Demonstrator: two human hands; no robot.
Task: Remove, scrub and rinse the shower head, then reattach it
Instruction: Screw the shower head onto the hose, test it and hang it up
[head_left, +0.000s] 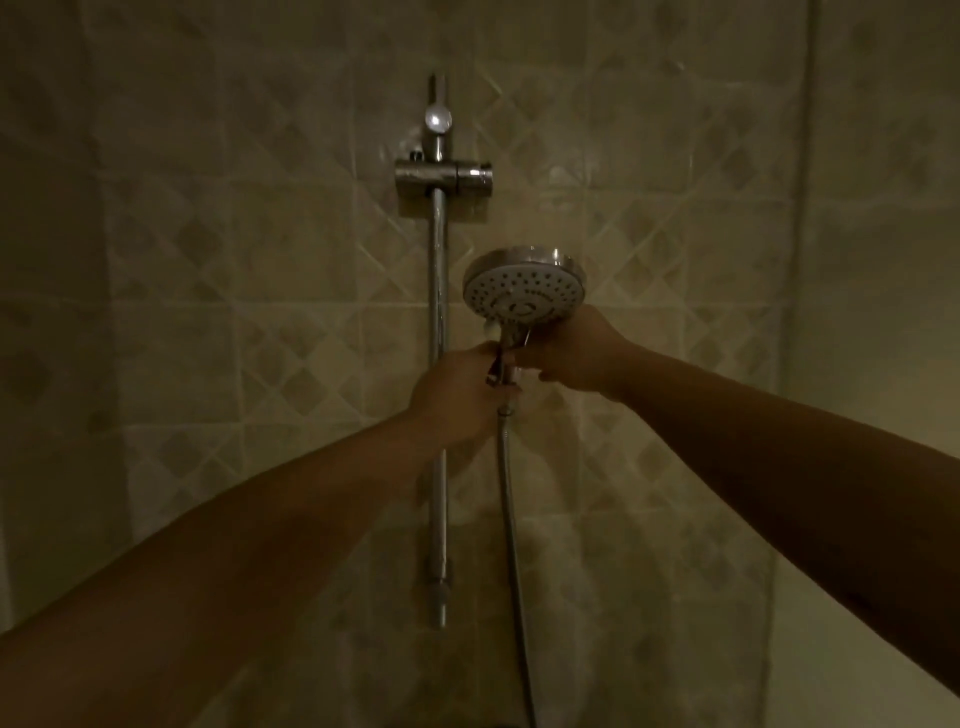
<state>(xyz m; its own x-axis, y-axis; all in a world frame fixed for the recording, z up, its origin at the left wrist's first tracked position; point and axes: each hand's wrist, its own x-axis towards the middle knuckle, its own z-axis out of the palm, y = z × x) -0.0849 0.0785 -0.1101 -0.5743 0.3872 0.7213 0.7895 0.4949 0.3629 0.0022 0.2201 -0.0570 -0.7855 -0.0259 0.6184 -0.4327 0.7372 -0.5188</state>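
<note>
Both my forearms reach up and fwd from the bottom corners, meeting near the middle of the view. My left hand (457, 395) is curled round the lower end of the handle, right at the nut where the hose (511, 519) joins — fingers wrapped, thumb side toward me. My right hand (576, 358) grips the handle just above, directly under the shower head (524, 288), so the two hands are nearly touching w/ only a sliver of chrome showing between them.

The shower head is off its holder, held up in the air, round white spray face tilted toward me, chrome rim on top. The hose hangs straight down from the handle and runs out the bottom edge.

Behind, on the wall, the vertical chrome rail (439, 291) stands just left of the head — my left hand overlaps it in the view. Higher up on the rail sits the slider bracket (441, 176), nothing in it, w/ a round knob (438, 119) above. Beige tile wall (208, 260) w/ diamond pattern at the back; light is dim.
</note>
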